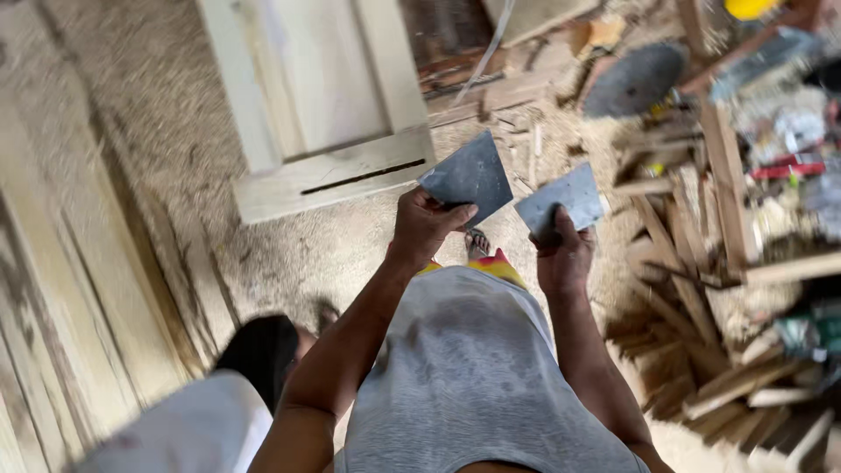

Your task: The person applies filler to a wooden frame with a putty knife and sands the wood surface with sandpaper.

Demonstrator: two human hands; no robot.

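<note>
Grey shirt (473,377) fills the near foreground, and both forearms rise from it toward the floor scene beyond, elbows bent and wrists held level in front of the body. Left hand (425,223) is closed on the lower corner of a dark grey blade (469,175), thumb laid across its near face and the fingers wrapped behind, so that the sheet stands tilted with one corner up. Right hand (563,254) is likewise closed, pinching the lower edge of a paler grey blade (561,203) from beneath, its flat face turned toward the camera. Relative to the shirt, both blades sit just ahead and slightly above, side by side and close, but a narrow gap shows between them. Handling of this kind is judged to go best with each sheet held by the blunt edge, the faces kept apart, and the wrists steady so that edges meet at a shallow angle; whether either carries paste or filler cannot be told through the blur. Ahead of the shirt and to the left lies a pale door panel (324,96) on a sawdust floor (175,131); to the right lies a heap of timber offcuts (701,289); a white and black shape at lower left may be another person, unclear
</note>
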